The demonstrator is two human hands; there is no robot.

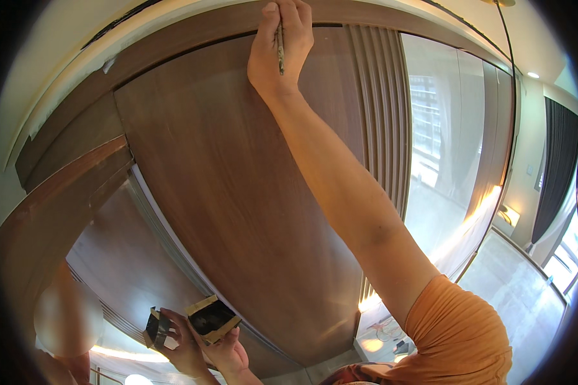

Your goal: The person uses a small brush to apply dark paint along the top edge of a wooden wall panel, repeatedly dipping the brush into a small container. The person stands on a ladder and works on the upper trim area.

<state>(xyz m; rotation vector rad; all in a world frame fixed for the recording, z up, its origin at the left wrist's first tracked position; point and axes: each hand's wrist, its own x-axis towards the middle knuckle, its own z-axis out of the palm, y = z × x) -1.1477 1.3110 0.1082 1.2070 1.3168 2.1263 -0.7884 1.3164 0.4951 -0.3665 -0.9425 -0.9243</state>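
Note:
Stretched up to the top of a brown wood-grain panel (225,167), my right hand (280,48) is closed. In its grip is a thin, stained handle (280,52), like that of a small brush; its working end is out of sight. Low on the left, my left hand (230,351) holds a small open carton (213,319) with tan edges and a black inside. Beside it, another hand (183,346) with a similar dark carton (157,328) looks like a reflection in a shiny surface.
Vertical fluted trim (382,115) and a glossy pale panel (440,141) stand to the right. A brown frame piece (64,186) juts out on the left. Dark curtains (555,167) hang at far right. A blurred rounded shape (69,321) is at lower left.

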